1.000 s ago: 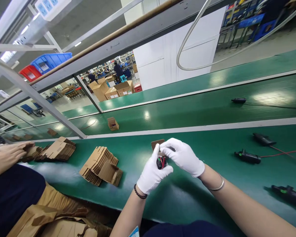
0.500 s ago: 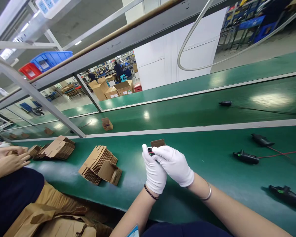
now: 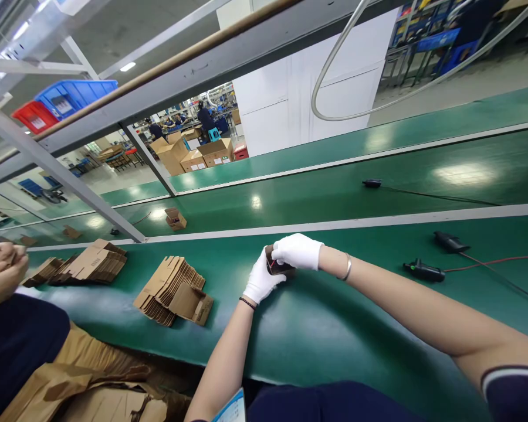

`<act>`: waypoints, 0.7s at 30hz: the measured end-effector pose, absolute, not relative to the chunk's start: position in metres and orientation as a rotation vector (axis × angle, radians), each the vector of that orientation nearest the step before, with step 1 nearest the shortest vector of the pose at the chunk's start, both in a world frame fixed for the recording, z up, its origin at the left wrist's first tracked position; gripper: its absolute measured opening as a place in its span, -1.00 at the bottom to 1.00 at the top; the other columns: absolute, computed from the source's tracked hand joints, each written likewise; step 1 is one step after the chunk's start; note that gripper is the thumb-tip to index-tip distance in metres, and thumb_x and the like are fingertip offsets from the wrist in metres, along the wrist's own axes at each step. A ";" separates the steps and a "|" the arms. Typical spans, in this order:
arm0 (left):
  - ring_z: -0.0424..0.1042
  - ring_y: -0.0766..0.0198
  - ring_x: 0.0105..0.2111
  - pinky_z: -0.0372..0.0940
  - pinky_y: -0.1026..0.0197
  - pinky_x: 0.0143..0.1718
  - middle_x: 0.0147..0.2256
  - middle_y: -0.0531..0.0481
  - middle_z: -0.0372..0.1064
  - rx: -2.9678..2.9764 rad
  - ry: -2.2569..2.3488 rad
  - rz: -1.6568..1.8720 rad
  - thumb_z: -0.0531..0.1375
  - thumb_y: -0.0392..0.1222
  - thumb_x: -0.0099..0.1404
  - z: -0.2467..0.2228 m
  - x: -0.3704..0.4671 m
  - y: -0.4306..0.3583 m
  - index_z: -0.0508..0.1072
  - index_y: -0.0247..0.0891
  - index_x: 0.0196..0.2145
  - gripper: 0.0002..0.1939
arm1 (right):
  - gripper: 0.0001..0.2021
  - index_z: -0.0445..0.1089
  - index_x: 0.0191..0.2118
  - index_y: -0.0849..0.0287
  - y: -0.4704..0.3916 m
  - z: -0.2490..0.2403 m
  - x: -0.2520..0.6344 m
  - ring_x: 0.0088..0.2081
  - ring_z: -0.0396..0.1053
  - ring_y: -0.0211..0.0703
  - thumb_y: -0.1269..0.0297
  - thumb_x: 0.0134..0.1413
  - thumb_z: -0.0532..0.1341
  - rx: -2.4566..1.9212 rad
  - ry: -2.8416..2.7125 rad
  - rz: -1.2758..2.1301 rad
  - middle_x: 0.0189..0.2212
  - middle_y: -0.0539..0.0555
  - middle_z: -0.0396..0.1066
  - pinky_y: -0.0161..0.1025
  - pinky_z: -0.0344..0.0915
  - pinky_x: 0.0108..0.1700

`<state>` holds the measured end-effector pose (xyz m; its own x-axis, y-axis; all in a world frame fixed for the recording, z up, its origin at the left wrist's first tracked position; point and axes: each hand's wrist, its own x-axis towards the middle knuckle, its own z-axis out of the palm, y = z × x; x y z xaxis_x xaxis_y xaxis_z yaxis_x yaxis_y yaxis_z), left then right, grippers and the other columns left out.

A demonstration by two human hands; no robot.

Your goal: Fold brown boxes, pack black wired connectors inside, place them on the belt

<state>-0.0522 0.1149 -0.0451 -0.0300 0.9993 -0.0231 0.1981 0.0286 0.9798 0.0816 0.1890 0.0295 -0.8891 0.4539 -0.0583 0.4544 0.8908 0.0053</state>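
Note:
A small brown cardboard box (image 3: 284, 269) sits on the green work surface in front of me, its opening showing a dark inside. My left hand (image 3: 263, 281), in a white glove, is wrapped round the box's left side with the thumb along its near edge. Over the box's top bends my right hand (image 3: 297, 251), also gloved, its fingers pinched together at the opening. A bit of something dark and red shows by those fingertips; most of it is hidden. Left of my hands stands an open cardboard box (image 3: 192, 303) beside a stack of folded cardboard boxes (image 3: 169, 288).
Black cylindrical devices with cords (image 3: 425, 271) lie at the right. A moving-belt-like green strip (image 3: 308, 202) behind a pale rail carries another small box (image 3: 176, 218) and a black device (image 3: 372, 183). At the far left, a co-worker's hands (image 3: 4, 269) hold cardboard.
My right hand has swung over the box from the near side, fingers now at its opening. My left hand has shifted lower round the box. The nearest black device at right has left the view.

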 end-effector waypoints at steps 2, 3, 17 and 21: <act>0.42 0.13 -0.14 0.31 0.08 -0.07 -0.10 -0.11 0.42 1.365 1.408 1.082 0.30 -0.45 -0.12 -0.044 -0.051 0.116 0.27 -0.26 0.02 -0.30 | -0.86 0.50 -0.34 0.26 0.185 0.029 0.069 -0.40 0.41 -0.11 0.38 -0.08 0.23 0.713 2.926 0.010 -0.40 0.16 0.47 -0.31 0.12 -0.49; 0.42 0.13 -0.15 0.31 0.08 -0.08 -0.12 -0.10 0.42 1.370 1.425 1.074 0.29 -0.46 -0.12 -0.044 -0.052 0.115 0.29 -0.27 -0.01 -0.34 | -0.86 0.50 -0.36 0.30 0.183 0.027 0.063 -0.41 0.41 -0.09 0.41 -0.11 0.24 0.722 2.914 0.006 -0.43 0.17 0.46 -0.30 0.13 -0.49; 0.29 0.02 0.05 0.13 -0.01 0.12 0.03 -0.19 0.32 1.432 1.559 1.081 0.25 -0.34 -0.04 -0.042 -0.057 0.112 0.25 -0.26 0.06 -0.35 | -0.66 0.38 -0.06 0.30 0.148 -0.017 0.077 -0.24 0.44 -0.02 0.56 0.01 0.10 0.913 2.993 0.030 -0.15 0.30 0.39 -0.17 0.35 -0.24; 0.02 -0.13 0.22 -0.06 -0.12 0.22 0.19 -0.18 0.09 1.580 2.004 1.247 0.26 -0.24 -0.01 -0.035 -0.077 0.082 0.35 -0.19 0.01 -0.44 | -0.73 0.41 -0.14 0.33 0.199 -0.015 0.072 -0.24 0.43 -0.05 0.57 0.11 0.03 1.090 2.946 0.129 -0.21 0.29 0.40 -0.19 0.35 -0.23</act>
